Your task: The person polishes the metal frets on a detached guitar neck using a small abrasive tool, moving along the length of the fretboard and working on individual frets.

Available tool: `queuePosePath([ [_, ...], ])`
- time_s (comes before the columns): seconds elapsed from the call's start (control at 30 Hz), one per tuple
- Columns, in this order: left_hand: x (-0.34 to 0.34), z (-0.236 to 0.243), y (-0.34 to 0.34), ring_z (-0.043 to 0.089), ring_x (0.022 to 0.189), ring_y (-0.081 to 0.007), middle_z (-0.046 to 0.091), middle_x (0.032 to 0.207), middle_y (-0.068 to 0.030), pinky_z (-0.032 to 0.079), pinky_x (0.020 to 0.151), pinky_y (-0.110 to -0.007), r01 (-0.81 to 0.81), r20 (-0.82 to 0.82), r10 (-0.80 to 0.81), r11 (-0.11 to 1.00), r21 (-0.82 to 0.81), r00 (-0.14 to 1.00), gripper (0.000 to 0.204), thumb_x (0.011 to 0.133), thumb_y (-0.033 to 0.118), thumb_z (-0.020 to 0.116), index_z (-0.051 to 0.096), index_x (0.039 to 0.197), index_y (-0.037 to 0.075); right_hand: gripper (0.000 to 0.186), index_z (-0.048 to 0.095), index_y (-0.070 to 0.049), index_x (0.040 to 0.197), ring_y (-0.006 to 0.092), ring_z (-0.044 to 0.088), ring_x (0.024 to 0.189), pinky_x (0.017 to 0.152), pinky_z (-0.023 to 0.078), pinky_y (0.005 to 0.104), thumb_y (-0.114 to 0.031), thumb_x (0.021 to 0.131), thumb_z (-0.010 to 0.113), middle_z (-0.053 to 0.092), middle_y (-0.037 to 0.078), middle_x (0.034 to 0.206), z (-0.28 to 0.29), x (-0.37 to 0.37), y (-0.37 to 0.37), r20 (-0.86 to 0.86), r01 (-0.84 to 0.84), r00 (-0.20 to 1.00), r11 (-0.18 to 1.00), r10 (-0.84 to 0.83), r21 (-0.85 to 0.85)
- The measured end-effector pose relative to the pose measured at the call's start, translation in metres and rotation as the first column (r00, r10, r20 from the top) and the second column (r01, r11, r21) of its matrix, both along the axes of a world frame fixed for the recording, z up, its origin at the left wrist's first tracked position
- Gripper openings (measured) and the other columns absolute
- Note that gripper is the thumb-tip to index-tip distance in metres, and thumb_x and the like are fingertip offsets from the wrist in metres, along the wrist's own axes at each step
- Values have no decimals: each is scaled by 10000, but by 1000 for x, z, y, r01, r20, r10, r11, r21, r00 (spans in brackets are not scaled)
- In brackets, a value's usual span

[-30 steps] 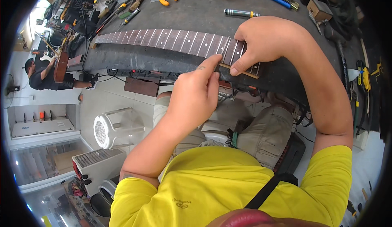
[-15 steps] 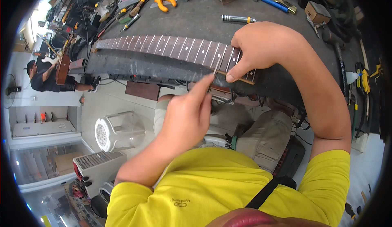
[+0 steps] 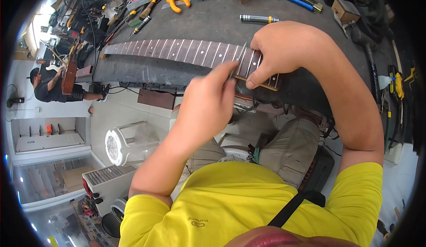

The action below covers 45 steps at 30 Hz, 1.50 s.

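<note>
A guitar neck [image 3: 191,52] with a dark fretboard, metal frets and pale dot inlays lies fretboard up along the near edge of the workbench. My right hand [image 3: 288,47] is closed over its right end, thumb on the near edge and fingers on the far side. My left hand [image 3: 206,102], slightly blurred, pinches a slim metal file [image 3: 242,55] with the index finger stretched along it. The file lies across the fretboard beside a fret, just left of my right thumb. Most of the file is hidden by my fingers.
On the dark workbench [image 3: 208,25] lie a striped marker [image 3: 258,19], orange-handled pliers [image 3: 176,2], a blue-handled hammer [image 3: 296,2] and wooden blocks [image 3: 345,11]. Tools crowd the left side. A white stool [image 3: 116,147] stands on the floor; another person [image 3: 49,85] works at far left.
My left hand has pushed forward, away from me, along the fret with the file. My right hand keeps its hold on the neck, which stays in place.
</note>
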State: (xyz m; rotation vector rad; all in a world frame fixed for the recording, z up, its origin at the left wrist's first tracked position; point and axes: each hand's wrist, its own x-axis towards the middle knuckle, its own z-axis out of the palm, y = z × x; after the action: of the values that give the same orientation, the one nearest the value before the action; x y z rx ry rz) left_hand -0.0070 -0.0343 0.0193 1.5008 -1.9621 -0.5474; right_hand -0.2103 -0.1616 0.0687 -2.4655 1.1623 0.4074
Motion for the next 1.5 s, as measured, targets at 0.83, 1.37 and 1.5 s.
queuePosePath([
  [0.83, 0, 4, 5, 636, 608, -344, 682, 743, -220, 529, 654, -377, 16, 83, -16, 1000, -4, 996, 328, 1042, 7, 667, 724, 1365, -17, 790, 857, 20, 1069, 372, 814, 887, 812, 643, 477, -707, 760, 870, 835, 215, 963, -6, -7, 0, 61, 20, 998, 1000, -19, -8],
  [1.37, 3, 9, 6, 672, 642, -402, 694, 785, -256, 533, 651, -406, 44, 99, -42, 999, -15, 994, 333, 1032, -4, 666, 723, 1359, -9, 733, 835, 27, 1021, 381, 791, 840, 785, 613, 469, -653, 755, 899, 803, 215, 879, -2, -1, 4, 46, -10, 999, 1000, 11, -30],
  [1.5, -7, 2, -19, 675, 651, -408, 700, 797, -258, 540, 659, -404, 47, 103, -38, 995, -87, 994, 320, 1037, 8, 670, 723, 1351, -19, 742, 829, 39, 1038, 387, 795, 852, 799, 618, 468, -642, 753, 909, 807, 220, 896, -2, -6, 3, 71, 24, 997, 1000, -24, -4],
])
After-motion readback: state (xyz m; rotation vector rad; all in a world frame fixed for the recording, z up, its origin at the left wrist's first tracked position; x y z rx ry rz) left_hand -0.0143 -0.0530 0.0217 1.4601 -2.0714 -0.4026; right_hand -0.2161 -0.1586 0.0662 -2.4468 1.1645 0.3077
